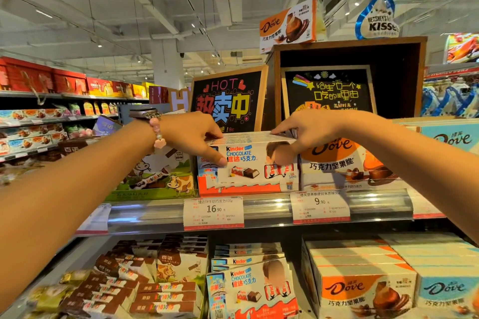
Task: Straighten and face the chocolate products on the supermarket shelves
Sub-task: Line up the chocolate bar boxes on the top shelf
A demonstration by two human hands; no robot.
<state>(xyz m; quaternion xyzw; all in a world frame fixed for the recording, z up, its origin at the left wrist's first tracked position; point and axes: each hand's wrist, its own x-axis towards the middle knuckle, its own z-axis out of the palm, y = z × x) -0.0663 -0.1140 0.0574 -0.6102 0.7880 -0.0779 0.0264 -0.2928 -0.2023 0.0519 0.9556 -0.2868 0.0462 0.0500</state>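
My left hand (191, 134) grips the left end of the Kinder chocolate boxes (248, 163), fingers (212, 132) curled over the top edges and thumb on the front face. My right hand (308, 132) pinches the right end the same way. The row stands upright in its red display tray (233, 188) on the upper shelf (272, 204), just left of the orange Dove boxes (344, 163), above a price tag (213, 212).

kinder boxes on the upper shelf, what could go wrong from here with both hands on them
1. The left hand and right hand hold only the ends of the upright Kinder boxes; middle ones could tip or slide out of line.
2. A sideways shove might push the orange Dove box beside them crooked.
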